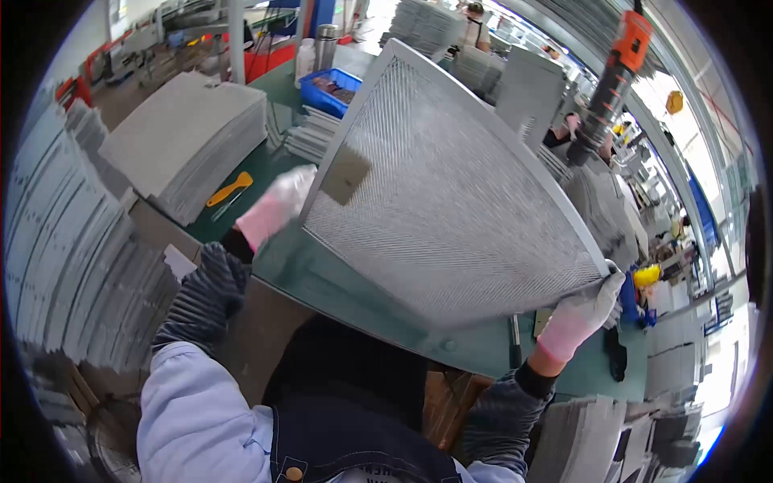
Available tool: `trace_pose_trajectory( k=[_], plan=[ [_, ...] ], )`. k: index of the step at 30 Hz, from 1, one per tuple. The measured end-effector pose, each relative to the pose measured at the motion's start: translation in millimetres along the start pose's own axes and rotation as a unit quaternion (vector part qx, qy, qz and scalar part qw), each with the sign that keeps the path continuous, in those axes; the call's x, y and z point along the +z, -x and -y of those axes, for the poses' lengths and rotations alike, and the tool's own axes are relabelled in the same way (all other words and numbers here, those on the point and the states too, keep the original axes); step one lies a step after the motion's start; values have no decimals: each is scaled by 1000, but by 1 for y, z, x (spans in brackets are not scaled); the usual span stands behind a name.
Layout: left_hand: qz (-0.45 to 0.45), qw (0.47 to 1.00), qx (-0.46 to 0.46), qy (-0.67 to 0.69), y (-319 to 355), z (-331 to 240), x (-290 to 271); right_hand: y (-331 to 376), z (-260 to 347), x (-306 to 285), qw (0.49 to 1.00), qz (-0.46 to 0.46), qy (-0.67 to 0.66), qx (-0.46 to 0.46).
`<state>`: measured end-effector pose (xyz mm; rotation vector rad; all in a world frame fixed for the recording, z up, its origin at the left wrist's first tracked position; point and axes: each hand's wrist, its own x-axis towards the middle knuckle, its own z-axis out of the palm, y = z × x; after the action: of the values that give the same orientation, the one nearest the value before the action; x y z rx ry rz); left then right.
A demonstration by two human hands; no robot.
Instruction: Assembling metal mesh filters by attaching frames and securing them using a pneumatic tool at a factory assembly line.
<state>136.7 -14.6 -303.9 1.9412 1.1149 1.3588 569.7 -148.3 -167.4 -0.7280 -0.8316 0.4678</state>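
A large rectangular metal mesh filter panel [459,193] with a thin silvery frame is tilted up above the green worktable [322,266]. My right hand [578,318], in a white and pink glove, grips its lower right corner. Next to the panel's left edge is my left hand [282,205], gloved the same way and blurred by motion. Its fingertips reach the frame, but whether they grip it cannot be made out. A brownish square patch [346,175] shows on the mesh near that hand.
To the left, a stack of flat grey panels [193,129] stands beside a yellow-handled scraper [229,188]. Behind are a blue bin [330,91] and a steel flask [324,48]. An orange and black power screwdriver [613,80] hangs at upper right. More panels [64,241] line the far left.
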Motion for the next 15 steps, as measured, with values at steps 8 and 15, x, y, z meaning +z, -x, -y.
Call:
trace_pose_trajectory(
  k=[8, 15],
  plan=[
    [36, 954, 295, -36, -94, -214, 64, 35, -21, 36, 986, 31, 100, -131],
    [60, 908, 372, -182, -70, -226, 129, 18, 13, 40, 881, 298, 312, -193]
  ],
)
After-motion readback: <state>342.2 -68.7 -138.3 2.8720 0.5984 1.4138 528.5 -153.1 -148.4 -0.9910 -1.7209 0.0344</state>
